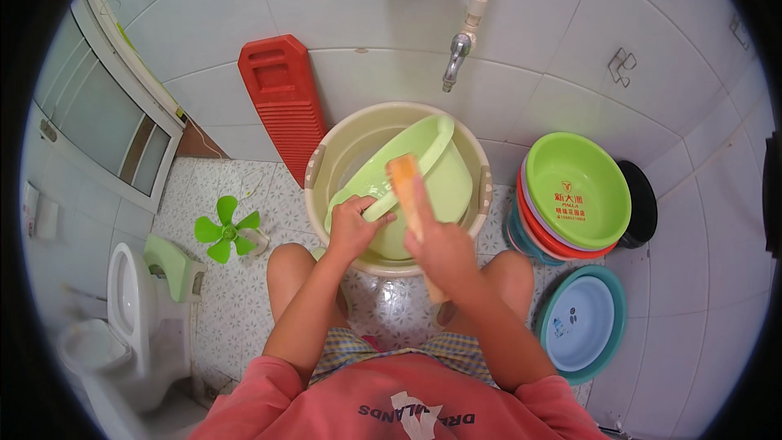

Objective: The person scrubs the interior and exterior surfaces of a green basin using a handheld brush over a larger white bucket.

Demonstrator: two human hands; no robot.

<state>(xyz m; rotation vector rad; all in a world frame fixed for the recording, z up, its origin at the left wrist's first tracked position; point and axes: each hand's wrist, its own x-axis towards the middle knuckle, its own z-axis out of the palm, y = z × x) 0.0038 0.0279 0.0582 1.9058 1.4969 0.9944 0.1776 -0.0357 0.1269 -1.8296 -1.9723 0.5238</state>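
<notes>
Before me stands a large cream plastic tub (pixel 342 140) with two handles. A pale green plastic basin (pixel 446 183) is tilted on its side within it, its rim running diagonally upward to the right. My left hand (pixel 356 226) grips the lower end of that rim. In my right hand (pixel 441 253) is a wooden-handled scrubbing brush (pixel 406 186), slightly blurred. The brush head lies across the basin's rim as seen from above; whether its bristles touch the rim, I cannot tell.
A red washboard (pixel 284 95) leans on the wall behind the tub. Above hangs a metal tap (pixel 456 61). Stacked basins (pixel 574 177) stand at the right, with a blue basin (pixel 580 324) nearer me. Left are a green fan (pixel 228 232), a green stool (pixel 177 266) and a toilet (pixel 128 293).
</notes>
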